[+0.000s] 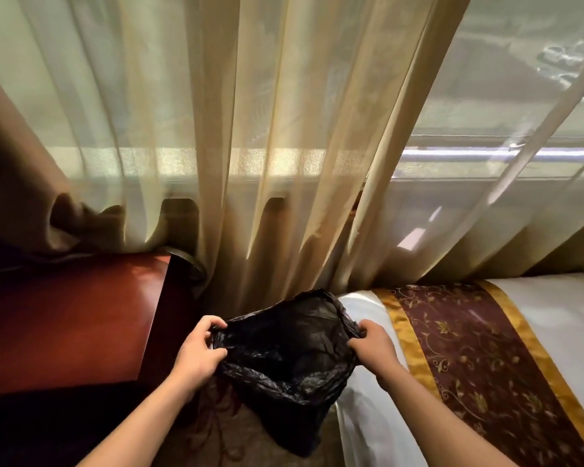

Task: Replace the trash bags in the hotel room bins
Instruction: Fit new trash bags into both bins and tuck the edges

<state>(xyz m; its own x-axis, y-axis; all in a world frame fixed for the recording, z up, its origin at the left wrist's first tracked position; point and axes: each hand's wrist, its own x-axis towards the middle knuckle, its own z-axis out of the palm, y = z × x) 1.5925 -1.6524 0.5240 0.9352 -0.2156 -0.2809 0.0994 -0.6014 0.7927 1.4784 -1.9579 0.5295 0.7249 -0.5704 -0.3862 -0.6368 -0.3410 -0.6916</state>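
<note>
A black plastic trash bag (284, 352) hangs in the air between a wooden table and a bed, its mouth pulled wide. My left hand (199, 352) grips the left edge of the bag's rim with curled fingers. My right hand (373, 348) pinches the right edge of the rim. The bag's lower part sags down toward the patterned carpet. No bin shows in this view.
A red-brown wooden table (71, 318) stands at the left. A bed with white sheets (560, 318) and a maroon-and-gold runner (466, 352) fills the right. Sheer beige curtains (250, 129) hang close ahead over a window. Patterned carpet (223, 429) lies below.
</note>
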